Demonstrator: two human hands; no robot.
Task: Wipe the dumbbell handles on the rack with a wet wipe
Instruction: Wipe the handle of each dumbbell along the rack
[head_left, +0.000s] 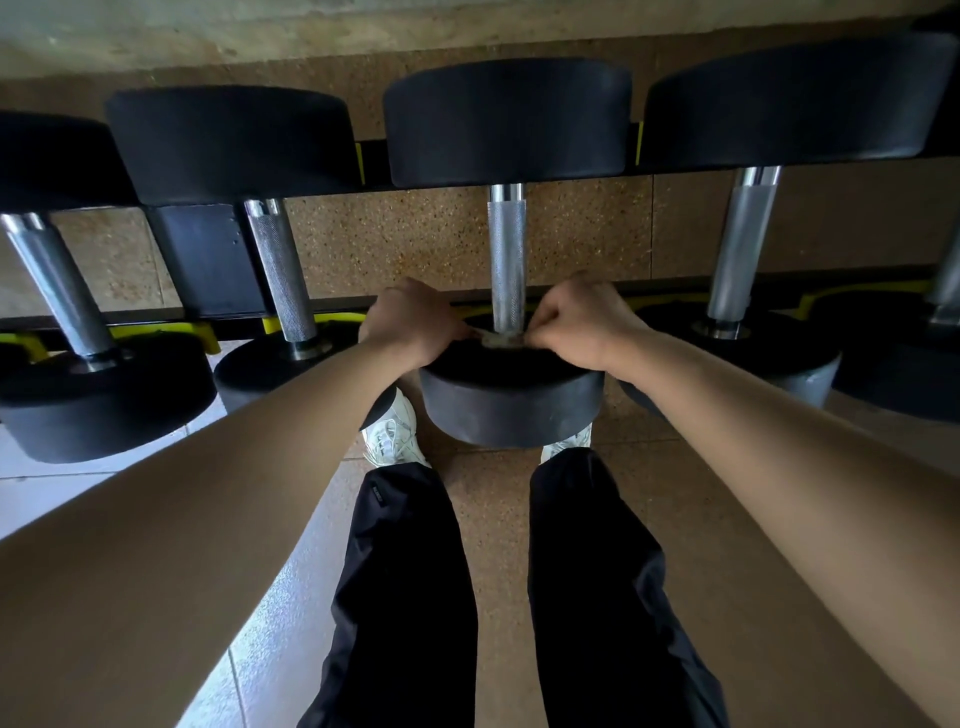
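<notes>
Directly ahead, we note 1 knurled silver steel dumbbell handle (507, 265) on the black rack with yellow cradles (332, 318). Our left hand (410, 322) and right hand (576, 319) flank its near end, each pinching an end of the crumpled grey wet wipe (496, 339), which wraps the handle base just above the near black rubber head (511, 400).

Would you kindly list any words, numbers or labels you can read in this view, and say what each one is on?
None can be read.
Small tag on the left leg of the black trousers: marks too small and blurred to read.
Dumbbells and rack: no weight numbers or brand visible.
</notes>
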